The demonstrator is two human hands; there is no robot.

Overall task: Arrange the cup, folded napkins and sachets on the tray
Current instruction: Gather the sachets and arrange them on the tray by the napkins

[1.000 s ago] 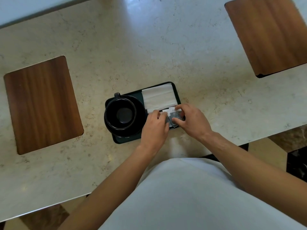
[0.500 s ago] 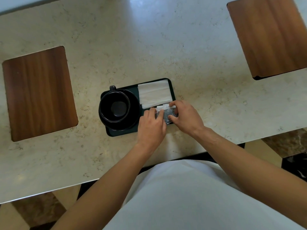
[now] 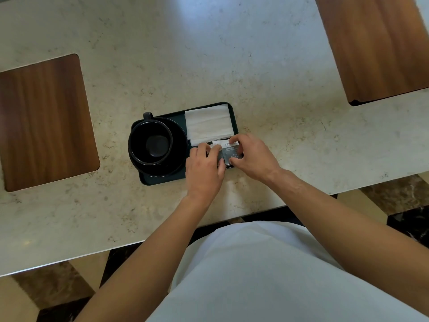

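Lowest in the frame, the person's pale garment fills the bottom centre, with both forearms reaching up toward the middle. The left hand (image 3: 204,169) lies palm down, its fingers curled onto the left edge of the sachets (image 3: 228,151); the right hand (image 3: 254,156) pinches their right side between thumb and forefinger. Held from both sides like this, the packets are probably being squared up so they sit neatly. They lie in the lower right corner of the dark tray (image 3: 162,180), just below the folded napkins (image 3: 209,124), which fill the tray's upper right part. To the left of both, the black cup (image 3: 151,141) stands upright on its saucer (image 3: 178,138), handle pointing toward the top of the frame. The tray rests mid-frame on the pale stone surface (image 3: 232,54). Further off, wooden panels (image 3: 44,122) lie at the left edge and upper right.
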